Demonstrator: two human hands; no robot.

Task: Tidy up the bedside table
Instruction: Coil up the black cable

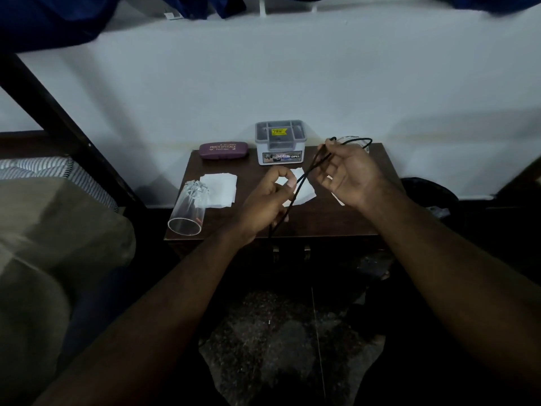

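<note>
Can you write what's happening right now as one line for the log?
both hands hold black cord above bedside table | left hand pinches | right hand loops | glass tipped over

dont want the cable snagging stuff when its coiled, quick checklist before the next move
1. Cable held by both hands: ok, left hand pinches it, right hand holds the loop.
2. Cable lifted off the table: not ok, one end hangs past the front edge.
3. Glass safe: not ok, it lies on its side at the front left corner.
4. Papers away from the cable: cannot tell, one sheet lies under the hands.
5. Box and glasses case out of the way: ok, at the back.
</note>
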